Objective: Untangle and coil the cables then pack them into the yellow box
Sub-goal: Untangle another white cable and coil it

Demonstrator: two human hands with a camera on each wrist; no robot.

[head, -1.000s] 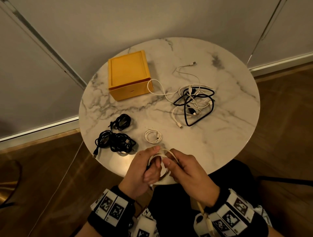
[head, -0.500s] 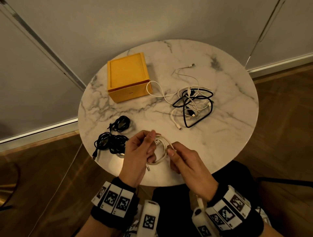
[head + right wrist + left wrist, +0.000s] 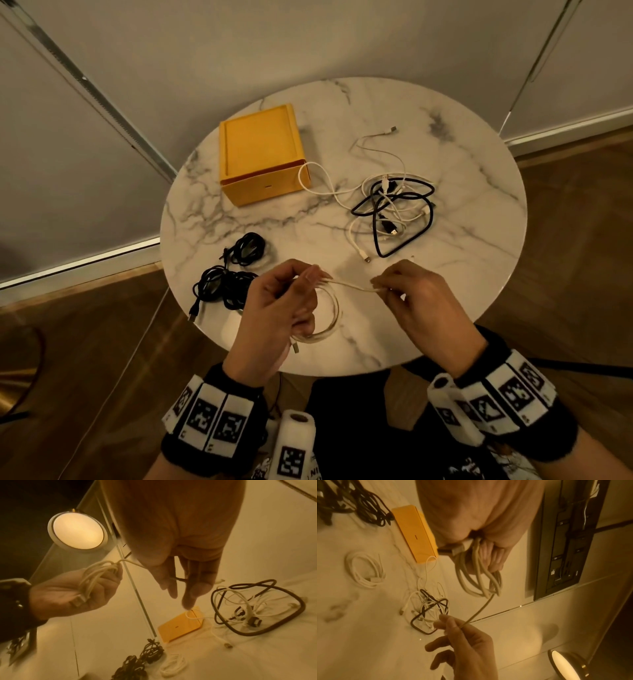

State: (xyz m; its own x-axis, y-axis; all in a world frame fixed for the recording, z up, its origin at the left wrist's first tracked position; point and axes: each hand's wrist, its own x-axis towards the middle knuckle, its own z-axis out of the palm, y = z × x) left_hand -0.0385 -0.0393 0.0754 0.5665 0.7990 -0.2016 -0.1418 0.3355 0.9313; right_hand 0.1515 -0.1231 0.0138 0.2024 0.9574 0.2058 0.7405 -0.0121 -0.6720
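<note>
My left hand [image 3: 301, 284] grips a coil of white cable [image 3: 329, 318] above the near edge of the round marble table [image 3: 445, 308]; its USB plug [image 3: 453, 549] sticks out by the palm. My right hand [image 3: 383, 286] pinches the cable's free end, which runs straight between the hands. The shut yellow box [image 3: 260, 154] stands at the back left. A tangle of white and black cables [image 3: 394, 212] lies at the right. Two black coils [image 3: 222, 287] lie at the left, and a small white coil [image 3: 364, 570] lies near them.
One white lead from the tangle loops against the yellow box's front corner [image 3: 305, 178]. A lit round lamp [image 3: 78, 530] is off to the side. Walls stand behind the table, with wooden floor [image 3: 85, 359] all around it.
My hands have moved apart. The right hand has drawn the cable's free end out to the right, so a straight length now spans between them. The left hand still holds the coil.
</note>
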